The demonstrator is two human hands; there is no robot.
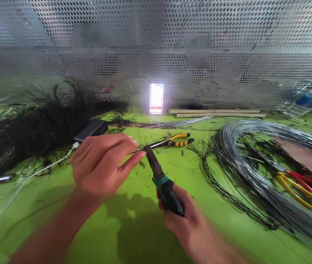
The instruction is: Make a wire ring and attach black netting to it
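Note:
In the middle of the head view, my right hand [186, 223] is wrapped round the teal and black handles of a pair of pliers [157, 168]. The pliers' jaws point up and to the left. My left hand [101, 161] has thumb and fingertips pinched together right beside the jaw tips, on a thin wire [138, 128] that rises away from them. Whether the jaws grip the wire is too small to tell. Just behind the tips lies a second pair of pliers [179, 140] with yellow and black handles.
A large coil of silvery wire [230, 137] lies at the right, with red-and-yellow-handled scissors or pliers [293, 179] inside it. Dark strands [35, 128] are heaped at the left, by a black box [92, 130] and white cable [54, 165]. Behind stand a perforated screen [134, 55] and plastic bottle [309, 99].

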